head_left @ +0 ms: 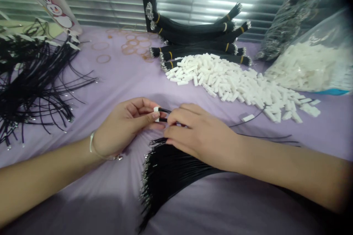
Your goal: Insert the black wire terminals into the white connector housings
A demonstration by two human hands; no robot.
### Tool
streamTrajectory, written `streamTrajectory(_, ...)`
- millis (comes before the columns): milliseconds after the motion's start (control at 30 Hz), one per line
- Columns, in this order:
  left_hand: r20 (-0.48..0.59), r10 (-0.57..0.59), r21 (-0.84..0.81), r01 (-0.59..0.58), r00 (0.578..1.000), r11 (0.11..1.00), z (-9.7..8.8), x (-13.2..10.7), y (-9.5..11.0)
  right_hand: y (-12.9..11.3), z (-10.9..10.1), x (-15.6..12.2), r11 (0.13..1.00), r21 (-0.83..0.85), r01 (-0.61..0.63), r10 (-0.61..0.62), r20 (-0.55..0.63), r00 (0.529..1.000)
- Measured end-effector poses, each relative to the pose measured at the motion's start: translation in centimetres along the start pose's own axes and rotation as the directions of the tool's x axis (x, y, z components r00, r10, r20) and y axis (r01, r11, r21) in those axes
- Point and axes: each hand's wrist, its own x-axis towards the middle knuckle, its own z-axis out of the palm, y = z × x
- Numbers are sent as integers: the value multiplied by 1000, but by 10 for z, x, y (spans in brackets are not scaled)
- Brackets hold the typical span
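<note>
Left hand (118, 123) pinches a white connector (156, 110) nearer than the white pile (231, 79), right hand (200, 132) fingers nearly closed on black wires (164, 111) at its right; connector presumably light, stiff, wires flexible, best gripped near tips.

Wrinkled purple cloth (110, 86), loaded left, right and near.
Near middle, a sheaf of black wires (176, 169); left, a tangle of white-ended leads (30, 84); far middle, rubber bands (127, 50) and tied black bundles (193, 31); right, heaped white pieces (234, 82); far right, a clear bag (311, 62).
</note>
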Motion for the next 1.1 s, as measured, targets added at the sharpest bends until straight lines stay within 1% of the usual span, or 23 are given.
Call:
streamTrajectory(100, -22, 6, 31, -5, 1000, 1000, 0, -1, -1, 1, 5, -1, 996, 41, 84, -90, 163, 983)
streamTrajectory(167, -19, -7, 48, 8, 1000, 999, 0, -1, -1, 1, 8, -1, 992, 87, 94, -108, 175, 979)
streamTrajectory(233, -6, -21, 51, 21, 1000, 998, -1, 0, -2, 0, 9, 0, 988, 140, 56, -77, 147, 986)
streamTrajectory(267, 5, -28, 50, 28, 1000, 998, -1, 0, -2, -1, 8, 0, 986, 164, 12, -34, 137, 990)
streamTrajectory(333, 13, -34, 54, 33, 999, 998, -2, 2, -2, -4, 4, 1, 973, 197, -117, 87, 152, 984)
streamTrajectory(400, 15, -35, 62, 34, 999, 998, -2, 2, -2, -6, 0, 1, 938, 226, -262, 223, 183, 957)
streamTrajectory(467, 28, -41, 66, 39, 999, 997, -3, 3, -1, -7, -3, 2, 881, 270, -390, 346, 197, 917)
streamTrajectory(500, 43, -49, 67, 46, 998, 997, -3, 3, -1, -6, -4, 2, 853, 292, -433, 391, 192, 900)
streamTrajectory(567, 67, -62, 76, 57, 996, 995, -3, 2, 0, -2, -4, 3, 822, 309, -478, 449, 163, 878)
streamTrajectory(667, 73, -54, 105, 46, 996, 993, -4, 1, 0, 3, 0, 4, 817, 289, -499, 478, 144, 866)
streamTrajectory(867, 47, -64, 160, 56, 997, 986, -2, 1, 0, 4, 3, 8, 803, 289, -521, 486, 187, 854)
streamTrajectory(1000, 42, -57, 173, 49, 998, 984, -1, 0, 0, 5, 3, 8, 807, 263, -529, 496, 185, 849)
streamTrajectory(1100, 35, -58, 186, 50, 998, 981, -1, -1, 0, 5, 3, 7, 801, 278, -530, 493, 195, 848)
